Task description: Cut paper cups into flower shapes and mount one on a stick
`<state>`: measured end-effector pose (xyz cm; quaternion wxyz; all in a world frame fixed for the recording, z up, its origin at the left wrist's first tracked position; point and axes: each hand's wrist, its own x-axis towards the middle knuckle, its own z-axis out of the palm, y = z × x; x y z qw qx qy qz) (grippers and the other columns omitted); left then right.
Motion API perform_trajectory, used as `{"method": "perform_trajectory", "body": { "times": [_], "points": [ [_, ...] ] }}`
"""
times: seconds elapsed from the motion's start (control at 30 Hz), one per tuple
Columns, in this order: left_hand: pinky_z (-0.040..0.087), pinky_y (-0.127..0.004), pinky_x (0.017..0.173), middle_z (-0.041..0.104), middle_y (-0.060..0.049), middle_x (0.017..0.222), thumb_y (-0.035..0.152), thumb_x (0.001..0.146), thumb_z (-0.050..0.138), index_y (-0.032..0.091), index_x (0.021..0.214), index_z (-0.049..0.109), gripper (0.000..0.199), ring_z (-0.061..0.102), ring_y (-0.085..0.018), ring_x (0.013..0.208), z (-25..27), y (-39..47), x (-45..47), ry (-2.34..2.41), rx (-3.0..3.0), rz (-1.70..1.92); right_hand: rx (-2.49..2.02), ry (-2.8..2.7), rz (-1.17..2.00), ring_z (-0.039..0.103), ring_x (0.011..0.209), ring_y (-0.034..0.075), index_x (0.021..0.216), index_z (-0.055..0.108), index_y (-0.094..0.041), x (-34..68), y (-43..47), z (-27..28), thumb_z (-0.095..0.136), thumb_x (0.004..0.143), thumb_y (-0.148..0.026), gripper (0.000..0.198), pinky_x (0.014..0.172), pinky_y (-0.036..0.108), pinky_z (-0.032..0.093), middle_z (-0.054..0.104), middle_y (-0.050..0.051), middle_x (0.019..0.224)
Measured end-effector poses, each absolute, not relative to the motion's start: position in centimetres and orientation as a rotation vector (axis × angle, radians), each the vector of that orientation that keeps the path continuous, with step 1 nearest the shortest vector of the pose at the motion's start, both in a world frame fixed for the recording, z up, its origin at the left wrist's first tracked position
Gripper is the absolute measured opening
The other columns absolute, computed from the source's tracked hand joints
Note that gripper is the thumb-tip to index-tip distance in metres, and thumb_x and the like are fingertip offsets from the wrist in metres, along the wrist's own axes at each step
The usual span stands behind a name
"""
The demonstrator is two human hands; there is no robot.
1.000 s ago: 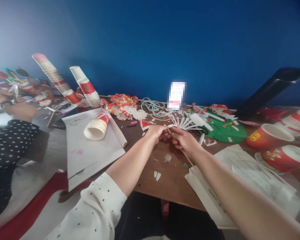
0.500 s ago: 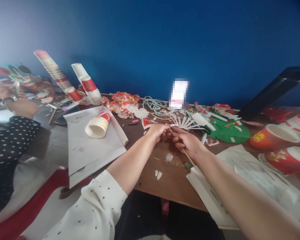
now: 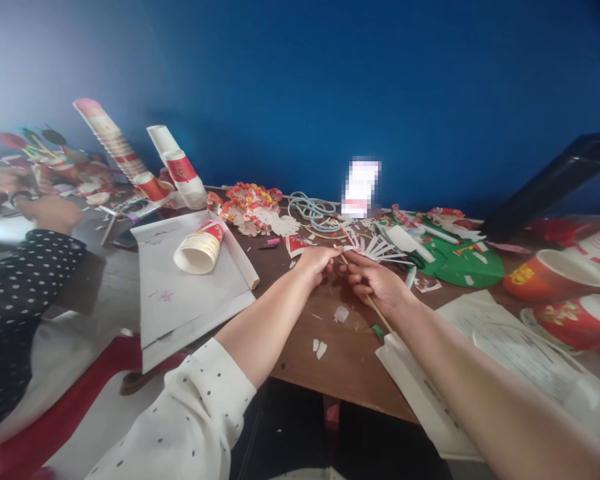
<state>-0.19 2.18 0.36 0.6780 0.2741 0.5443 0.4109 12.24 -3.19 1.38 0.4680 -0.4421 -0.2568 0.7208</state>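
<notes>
My two hands meet above the middle of the brown table. My right hand is closed around a thin wooden stick, which slants down toward me. At its upper end the stick reaches the fingertips of my left hand, which is closed in a pinch. A paper cutout with white strips fans out just beyond my fingers. Its near end runs to the left fingertips, and my fingers partly hide where it meets the stick.
A stack of paper cups lies on a white sheet. Tall cup stacks lean behind it. Cut red-and-white paper, a cord and a green disc lie farther back. Another person's hand works at left.
The view has shifted slightly, so everything sits a little farther right. Both hands keep nearly the same pose at the stick and the paper strips.
</notes>
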Motion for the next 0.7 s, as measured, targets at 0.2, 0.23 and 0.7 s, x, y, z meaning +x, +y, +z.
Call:
{"method": "perform_trajectory", "body": {
  "times": [0.2, 0.23, 0.7],
  "points": [
    [0.024, -0.016, 0.037, 0.045, 0.004, 0.047, 0.023, 0.068, 0.076, 0.013, 0.065, 0.058, 0.021, 0.037, -0.002, 0.037, -0.2, 2.6, -0.6, 1.136, 0.592, 0.934, -1.111, -0.66, 1.751, 0.039, 0.044, 0.003, 0.106, 0.059, -0.018, 12.5, -2.9, 1.3, 0.052, 0.074, -0.001, 0.037, 0.029, 0.006, 0.021, 0.054, 0.001, 0.071],
    [0.025, -0.015, 0.037, 0.047, 0.004, 0.048, 0.023, 0.067, 0.077, 0.013, 0.066, 0.059, 0.021, 0.038, -0.002, 0.037, -0.1, 2.6, -0.7, 1.119, 0.578, 0.929, -1.112, -0.666, 1.751, 0.038, 0.044, 0.003, 0.106, 0.06, -0.018, 12.6, -2.8, 1.2, 0.053, 0.074, -0.001, 0.037, 0.029, 0.006, 0.021, 0.054, 0.0, 0.071],
    [0.031, -0.012, 0.038, 0.047, 0.004, 0.05, 0.011, 0.069, 0.072, 0.011, 0.064, 0.06, 0.013, 0.039, -0.001, 0.038, 0.7, 1.8, -0.7, 1.042, 0.613, 0.922, -1.047, -0.705, 1.753, 0.036, 0.044, 0.002, 0.1, 0.063, -0.018, 13.5, -2.7, 0.9, 0.054, 0.072, -0.003, 0.033, 0.03, 0.007, 0.018, 0.054, 0.0, 0.071]
  ]
}}
